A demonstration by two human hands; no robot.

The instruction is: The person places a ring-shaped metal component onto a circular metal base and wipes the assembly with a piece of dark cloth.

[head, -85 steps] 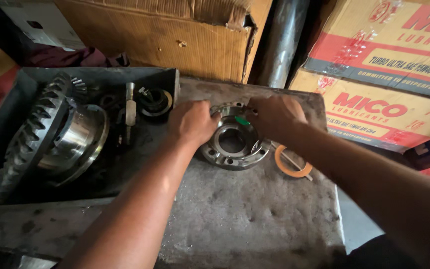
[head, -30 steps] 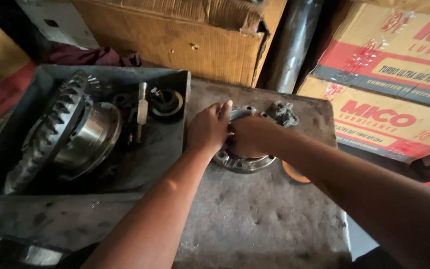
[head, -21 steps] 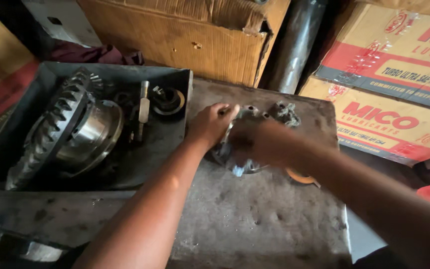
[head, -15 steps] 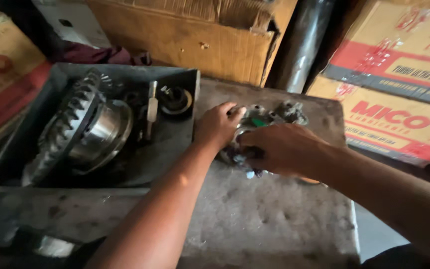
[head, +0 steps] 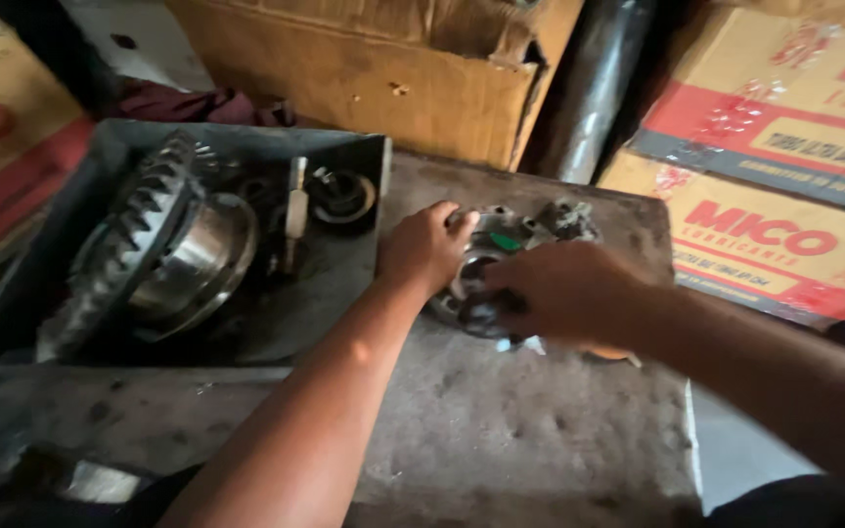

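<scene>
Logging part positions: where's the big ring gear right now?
Head view, left side: the ring gear lies tilted in the grey metal tray, left of the left hand.

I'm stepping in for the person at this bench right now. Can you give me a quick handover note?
Left hand: gripping the left rim of the round metal flange on the worn bench top.
Right hand: laid over the flange's near right side, fingers on it.
Big ring gear lies in the grey tray to the left.
Done: flange is out on the bench.
Left: unclear from this view.
</scene>
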